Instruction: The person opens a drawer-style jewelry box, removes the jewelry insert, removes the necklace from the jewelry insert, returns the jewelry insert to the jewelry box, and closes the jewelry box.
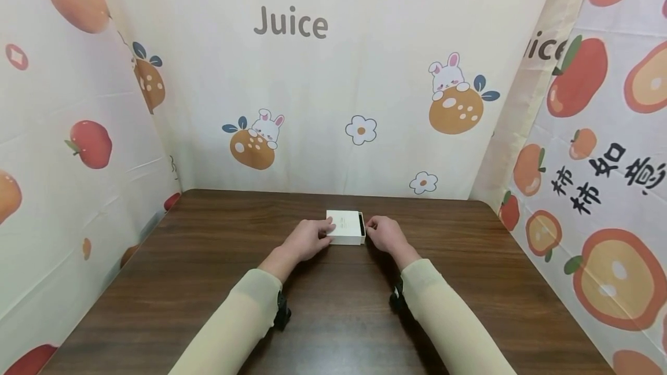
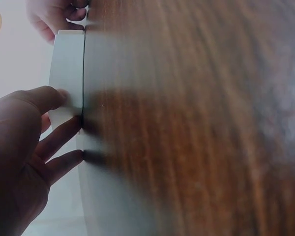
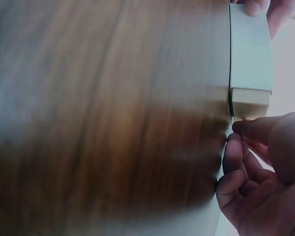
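Note:
A small white drawer-style box (image 1: pixel 344 225) lies flat on the brown wooden table, grey print on its top. At its right end the inner tray (image 3: pixel 250 97) sticks out a little from the sleeve, showing a dark strip inside. My left hand (image 1: pixel 306 238) grips the sleeve's left end, the thumb on the near side. My right hand (image 1: pixel 385 234) is at the tray's end, its thumb and forefinger pinched together there and the other fingers curled near the tabletop. The small part between those fingertips is mostly hidden.
The wooden table (image 1: pixel 333 305) ends at a rounded back edge just beyond the box. Fruit-printed curtains (image 1: pixel 323 85) hang behind it and along both sides. A dark wrist camera (image 1: pixel 282 311) is strapped beneath the left sleeve, and another (image 1: pixel 397 298) beneath the right.

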`<action>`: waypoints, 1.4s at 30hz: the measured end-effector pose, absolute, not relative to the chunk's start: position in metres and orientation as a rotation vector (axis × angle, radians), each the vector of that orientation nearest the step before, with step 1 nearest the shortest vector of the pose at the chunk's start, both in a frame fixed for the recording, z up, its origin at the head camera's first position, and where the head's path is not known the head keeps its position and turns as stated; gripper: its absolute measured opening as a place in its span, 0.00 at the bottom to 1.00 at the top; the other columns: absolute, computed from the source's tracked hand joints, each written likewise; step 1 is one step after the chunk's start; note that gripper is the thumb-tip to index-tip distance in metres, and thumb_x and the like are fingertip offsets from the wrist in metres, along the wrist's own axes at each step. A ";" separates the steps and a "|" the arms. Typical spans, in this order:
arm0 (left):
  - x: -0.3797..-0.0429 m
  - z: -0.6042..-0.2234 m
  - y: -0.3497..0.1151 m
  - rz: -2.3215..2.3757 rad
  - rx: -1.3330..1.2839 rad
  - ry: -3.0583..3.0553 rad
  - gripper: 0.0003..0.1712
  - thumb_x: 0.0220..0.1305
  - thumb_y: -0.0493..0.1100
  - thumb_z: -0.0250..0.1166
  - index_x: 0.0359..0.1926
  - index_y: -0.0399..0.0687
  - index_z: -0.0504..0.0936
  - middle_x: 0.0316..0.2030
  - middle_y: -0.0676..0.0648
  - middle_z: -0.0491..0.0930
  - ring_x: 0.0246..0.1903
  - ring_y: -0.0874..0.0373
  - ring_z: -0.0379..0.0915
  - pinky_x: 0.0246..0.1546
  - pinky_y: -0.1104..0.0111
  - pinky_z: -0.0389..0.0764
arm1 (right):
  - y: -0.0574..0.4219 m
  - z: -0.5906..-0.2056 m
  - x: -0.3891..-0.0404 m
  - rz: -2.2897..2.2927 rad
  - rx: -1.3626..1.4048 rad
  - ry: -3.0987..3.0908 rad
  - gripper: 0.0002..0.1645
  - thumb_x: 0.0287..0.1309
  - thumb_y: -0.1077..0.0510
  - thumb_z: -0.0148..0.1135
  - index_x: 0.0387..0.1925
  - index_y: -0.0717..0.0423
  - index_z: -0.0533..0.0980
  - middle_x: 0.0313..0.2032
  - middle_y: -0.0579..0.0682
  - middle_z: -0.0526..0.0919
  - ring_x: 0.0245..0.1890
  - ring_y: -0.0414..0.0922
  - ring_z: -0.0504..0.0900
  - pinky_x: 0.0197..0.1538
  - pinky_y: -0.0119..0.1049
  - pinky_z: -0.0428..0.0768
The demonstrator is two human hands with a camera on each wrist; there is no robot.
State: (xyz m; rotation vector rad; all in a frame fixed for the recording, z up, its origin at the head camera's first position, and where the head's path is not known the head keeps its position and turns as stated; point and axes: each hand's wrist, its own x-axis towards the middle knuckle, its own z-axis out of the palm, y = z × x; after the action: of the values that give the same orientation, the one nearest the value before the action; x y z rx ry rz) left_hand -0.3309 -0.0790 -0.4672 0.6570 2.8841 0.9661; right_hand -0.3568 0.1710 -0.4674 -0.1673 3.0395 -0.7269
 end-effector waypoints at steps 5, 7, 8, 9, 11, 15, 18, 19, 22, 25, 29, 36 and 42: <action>-0.330 -0.468 -0.079 0.965 0.666 2.884 0.26 0.77 0.41 0.71 0.73 0.46 0.82 0.78 0.45 0.74 0.68 0.51 0.83 0.70 0.55 0.83 | 0.173 -0.468 -0.356 -0.737 -0.155 3.033 0.11 0.80 0.56 0.61 0.47 0.57 0.87 0.46 0.56 0.90 0.44 0.53 0.83 0.57 0.51 0.84; -0.330 -0.468 -0.079 0.972 0.664 2.880 0.26 0.77 0.41 0.71 0.73 0.46 0.83 0.78 0.45 0.74 0.68 0.51 0.83 0.70 0.55 0.83 | 0.174 -0.467 -0.356 -0.736 -0.154 3.034 0.11 0.80 0.56 0.61 0.47 0.57 0.87 0.45 0.56 0.89 0.44 0.53 0.83 0.57 0.52 0.84; -0.330 -0.468 -0.079 0.978 0.662 2.879 0.26 0.77 0.41 0.71 0.73 0.46 0.83 0.78 0.45 0.74 0.68 0.51 0.83 0.70 0.54 0.83 | 0.174 -0.467 -0.356 -0.737 -0.149 3.033 0.11 0.80 0.56 0.61 0.47 0.57 0.86 0.45 0.55 0.89 0.44 0.53 0.83 0.57 0.51 0.84; -0.331 -0.468 -0.079 0.984 0.656 2.875 0.26 0.77 0.41 0.71 0.73 0.46 0.82 0.78 0.45 0.74 0.68 0.51 0.83 0.70 0.54 0.83 | 0.175 -0.467 -0.356 -0.738 -0.144 3.032 0.11 0.80 0.56 0.61 0.47 0.56 0.86 0.45 0.55 0.89 0.44 0.53 0.83 0.56 0.51 0.84; -0.330 -0.467 -0.079 0.993 0.646 2.869 0.26 0.78 0.41 0.70 0.73 0.47 0.82 0.79 0.45 0.73 0.68 0.51 0.83 0.70 0.54 0.82 | 0.175 -0.467 -0.356 -0.738 -0.137 3.030 0.11 0.80 0.56 0.61 0.46 0.56 0.86 0.44 0.55 0.89 0.43 0.53 0.82 0.55 0.51 0.84; -0.328 -0.466 -0.079 0.987 0.656 2.873 0.25 0.77 0.40 0.71 0.72 0.46 0.83 0.78 0.44 0.74 0.68 0.50 0.83 0.70 0.54 0.83 | 0.177 -0.468 -0.356 -0.749 -0.128 3.027 0.11 0.79 0.56 0.62 0.45 0.56 0.86 0.42 0.54 0.88 0.42 0.52 0.82 0.54 0.49 0.84; -0.327 -0.466 -0.079 0.987 0.664 2.882 0.24 0.77 0.39 0.71 0.71 0.45 0.84 0.78 0.44 0.74 0.67 0.50 0.84 0.69 0.54 0.84 | 0.178 -0.467 -0.355 -0.748 -0.132 3.032 0.10 0.79 0.56 0.62 0.44 0.56 0.86 0.41 0.54 0.88 0.41 0.52 0.82 0.53 0.49 0.84; -0.328 -0.466 -0.079 0.992 0.661 2.884 0.24 0.77 0.39 0.71 0.71 0.45 0.84 0.78 0.44 0.75 0.67 0.50 0.84 0.69 0.54 0.83 | 0.178 -0.467 -0.355 -0.747 -0.134 3.033 0.10 0.79 0.56 0.62 0.44 0.56 0.86 0.41 0.54 0.88 0.41 0.52 0.82 0.53 0.49 0.84; -0.328 -0.466 -0.079 0.995 0.660 2.890 0.24 0.77 0.39 0.71 0.70 0.46 0.85 0.78 0.44 0.75 0.67 0.51 0.84 0.69 0.55 0.84 | 0.179 -0.467 -0.356 -0.742 -0.140 3.036 0.10 0.79 0.56 0.62 0.44 0.56 0.86 0.41 0.54 0.88 0.42 0.52 0.82 0.53 0.49 0.84; -0.329 -0.467 -0.079 1.003 0.657 2.886 0.24 0.77 0.39 0.70 0.70 0.46 0.85 0.78 0.44 0.74 0.67 0.51 0.84 0.69 0.55 0.84 | 0.181 -0.468 -0.357 -0.742 -0.141 3.038 0.11 0.79 0.56 0.62 0.45 0.56 0.86 0.41 0.54 0.88 0.42 0.52 0.82 0.54 0.50 0.84; -0.330 -0.469 -0.079 1.000 0.664 2.880 0.24 0.78 0.40 0.70 0.71 0.45 0.84 0.78 0.44 0.74 0.68 0.50 0.83 0.69 0.55 0.84 | 0.183 -0.470 -0.357 -0.736 -0.153 3.050 0.11 0.79 0.57 0.61 0.45 0.57 0.87 0.43 0.55 0.89 0.44 0.53 0.83 0.56 0.51 0.84; -0.330 -0.469 -0.079 0.991 0.668 2.887 0.24 0.78 0.40 0.70 0.71 0.46 0.84 0.78 0.44 0.74 0.69 0.50 0.82 0.70 0.54 0.83 | 0.185 -0.469 -0.357 -0.749 -0.121 3.024 0.11 0.80 0.56 0.60 0.46 0.57 0.86 0.44 0.56 0.89 0.45 0.53 0.83 0.56 0.51 0.84; -0.329 -0.469 -0.079 0.993 0.665 2.888 0.24 0.78 0.40 0.70 0.71 0.45 0.84 0.78 0.44 0.73 0.70 0.50 0.82 0.69 0.55 0.83 | 0.187 -0.469 -0.358 -0.756 -0.102 3.014 0.12 0.80 0.56 0.60 0.46 0.58 0.87 0.44 0.55 0.89 0.44 0.53 0.82 0.54 0.50 0.84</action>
State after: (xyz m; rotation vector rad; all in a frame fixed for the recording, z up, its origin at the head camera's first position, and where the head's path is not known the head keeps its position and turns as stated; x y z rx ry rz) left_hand -0.3292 -0.0793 -0.4687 0.6646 2.8880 0.9933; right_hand -0.3575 0.1870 -0.4688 -0.1019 3.0139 -0.7562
